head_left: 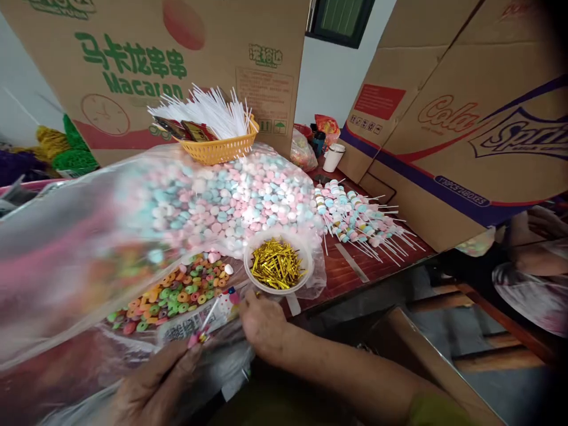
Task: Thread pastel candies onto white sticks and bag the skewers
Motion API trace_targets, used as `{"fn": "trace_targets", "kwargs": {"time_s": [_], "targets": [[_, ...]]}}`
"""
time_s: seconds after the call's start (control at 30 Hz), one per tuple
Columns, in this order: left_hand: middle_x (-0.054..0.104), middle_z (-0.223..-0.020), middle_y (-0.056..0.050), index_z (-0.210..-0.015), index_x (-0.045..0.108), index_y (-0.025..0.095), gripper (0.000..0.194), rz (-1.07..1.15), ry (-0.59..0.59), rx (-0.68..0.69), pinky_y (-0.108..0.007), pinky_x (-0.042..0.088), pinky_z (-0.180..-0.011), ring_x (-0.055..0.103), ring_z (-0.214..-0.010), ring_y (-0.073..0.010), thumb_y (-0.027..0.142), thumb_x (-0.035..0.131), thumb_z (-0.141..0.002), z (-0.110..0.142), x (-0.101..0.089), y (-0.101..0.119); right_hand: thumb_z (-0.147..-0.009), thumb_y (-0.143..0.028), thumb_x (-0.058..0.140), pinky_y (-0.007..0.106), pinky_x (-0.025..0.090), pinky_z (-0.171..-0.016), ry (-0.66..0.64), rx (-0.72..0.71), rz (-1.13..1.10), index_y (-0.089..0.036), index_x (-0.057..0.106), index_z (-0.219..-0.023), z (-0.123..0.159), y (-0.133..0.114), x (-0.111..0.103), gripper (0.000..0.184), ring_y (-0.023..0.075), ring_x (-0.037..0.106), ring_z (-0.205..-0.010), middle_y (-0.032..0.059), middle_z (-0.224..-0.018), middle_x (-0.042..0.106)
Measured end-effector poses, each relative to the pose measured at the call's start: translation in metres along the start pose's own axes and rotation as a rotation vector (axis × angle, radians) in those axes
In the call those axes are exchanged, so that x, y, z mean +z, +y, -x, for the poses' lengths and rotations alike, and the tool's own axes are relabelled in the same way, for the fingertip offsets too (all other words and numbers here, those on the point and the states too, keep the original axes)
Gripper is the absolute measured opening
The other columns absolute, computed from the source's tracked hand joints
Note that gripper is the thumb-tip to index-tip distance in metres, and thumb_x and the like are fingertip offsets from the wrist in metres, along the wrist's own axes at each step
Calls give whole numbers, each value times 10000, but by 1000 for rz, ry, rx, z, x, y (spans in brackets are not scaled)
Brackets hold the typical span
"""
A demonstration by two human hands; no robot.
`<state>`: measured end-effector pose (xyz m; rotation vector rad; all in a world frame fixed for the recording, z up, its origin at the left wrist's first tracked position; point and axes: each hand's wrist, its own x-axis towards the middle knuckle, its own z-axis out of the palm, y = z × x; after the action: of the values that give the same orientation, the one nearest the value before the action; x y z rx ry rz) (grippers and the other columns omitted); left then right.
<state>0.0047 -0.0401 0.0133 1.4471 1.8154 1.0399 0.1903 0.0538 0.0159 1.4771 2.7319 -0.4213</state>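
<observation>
Low in the head view, my left hand (155, 378) pinches a thin white stick (210, 315) that slants up and away. Small pink and gold bits show on the stick right at the fingertips. My right hand (264, 325) is beside the front edge of a clear round bowl (309, 269) of gold twist ties (277, 264). Its fingers are pressed together, and a tiny gold glint shows by them, too small to identify. Left of the bowl lie colourful cereal rings (181, 290), and behind them spreads a heap of pastel marshmallows (231, 204) on clear plastic.
Finished marshmallow skewers (361, 219) are piled on the red table (331, 284) at right. A yellow basket (217, 151) of white sticks stands behind the marshmallows. Large cardboard boxes (275, 35) rise behind, near a white cup (333, 158). Another person's arm (541, 254) shows at far right.
</observation>
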Motion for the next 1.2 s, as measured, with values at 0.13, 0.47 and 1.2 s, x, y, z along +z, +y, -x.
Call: {"fn": "trace_targets", "kwargs": {"time_s": [0.13, 0.47, 1.2], "targets": [[613, -562, -13, -725, 679, 174, 442, 237, -56, -403, -177, 349, -342, 495, -445, -117, 603, 666, -618, -1, 8, 38, -792, -59, 465, 281, 492, -677, 45, -62, -132, -145, 623, -833, -5, 11, 10, 185, 179, 605, -795, 90, -909, 635], [537, -514, 16, -747, 660, 136, 349, 705, -89, -516, -145, 240, -306, 356, -348, -38, 469, 712, -656, -8, 24, 31, -853, -348, 456, 187, 312, -370, 154, 66, -1218, -180, 507, -772, 33, 32, 3, 194, 63, 378, -364, -77, -474, 456], [684, -647, -42, -682, 734, 117, 229, 1110, -291, -446, -181, 445, -537, 567, -546, -79, 274, 837, -550, -18, 35, 41, -793, -331, 614, 196, 397, -325, 6, 35, -1671, -223, 442, -1115, 28, 6, -14, 380, 91, 502, -364, -55, -620, 613]]}}
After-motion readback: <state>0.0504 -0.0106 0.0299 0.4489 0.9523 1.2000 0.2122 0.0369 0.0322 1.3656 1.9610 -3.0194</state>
